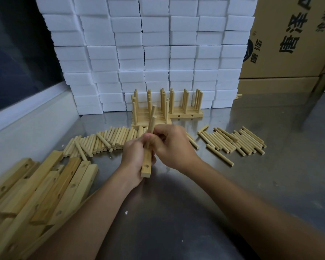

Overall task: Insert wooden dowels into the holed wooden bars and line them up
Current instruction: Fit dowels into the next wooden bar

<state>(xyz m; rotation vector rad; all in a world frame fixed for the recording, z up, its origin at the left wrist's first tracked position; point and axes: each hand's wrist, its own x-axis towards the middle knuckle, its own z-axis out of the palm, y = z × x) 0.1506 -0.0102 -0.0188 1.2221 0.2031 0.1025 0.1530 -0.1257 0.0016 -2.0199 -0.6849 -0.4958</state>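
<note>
Left hand (pixel 134 156) grips a holed wooden bar (pixel 146 166) above the near-centre worktop (pixel 251 184). Right hand (pixel 172 147) pinches a dowel (pixel 151 124) standing in the bar. Loose dowels (pixel 105 140) lie beyond; finished bars (pixel 158 111) stand far centre.

Only readable stuff is on cardboard box (pixel 289 34), top right. Big black Chinese characters, printed sideways, running down box face; looks like 唐 at bottom, ones above cut off or blurry, can't swear to them. Small ® mark beside them. Round dark logo (pixel 249 50) at box's left edge, few small characters next to it, too blurry to read.
</note>
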